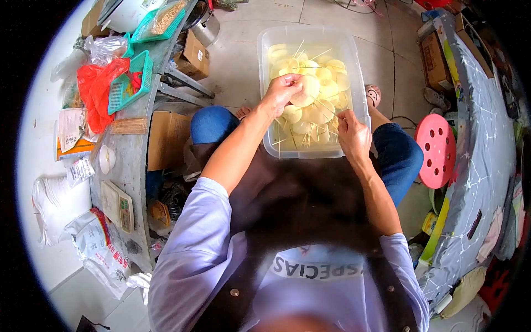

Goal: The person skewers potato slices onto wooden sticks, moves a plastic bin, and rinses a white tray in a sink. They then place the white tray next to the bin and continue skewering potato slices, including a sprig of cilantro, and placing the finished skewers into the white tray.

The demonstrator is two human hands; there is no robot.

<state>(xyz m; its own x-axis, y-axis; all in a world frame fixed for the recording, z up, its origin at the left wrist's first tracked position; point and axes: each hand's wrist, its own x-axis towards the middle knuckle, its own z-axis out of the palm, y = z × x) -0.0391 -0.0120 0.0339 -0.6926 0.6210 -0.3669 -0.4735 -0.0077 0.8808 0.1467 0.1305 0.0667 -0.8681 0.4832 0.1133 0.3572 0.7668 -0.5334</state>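
Note:
Between my knees stands a clear plastic tub (362, 83) holding many pale yellow, round potato slices (326, 88), several of them pierced by thin wooden skewers. My left hand (281, 95) is closed on a potato slice (307, 91), pinched between thumb and fingers above the pile. Over the tub's right side, my right hand (355, 135) is closed, fingertips pressed together. A thin skewer (327, 108) runs from near the held slice toward these fingertips; its end is hidden in the grip.
At left, a grey table (124, 152) carries a bundle of bare skewers (129, 126), a scale (117, 206), green baskets (133, 83) and a red plastic bag (99, 91). A pink stool (436, 150) stands right, beside a surface under grey patterned cloth (475, 138). Cardboard boxes (166, 140) sit under the table.

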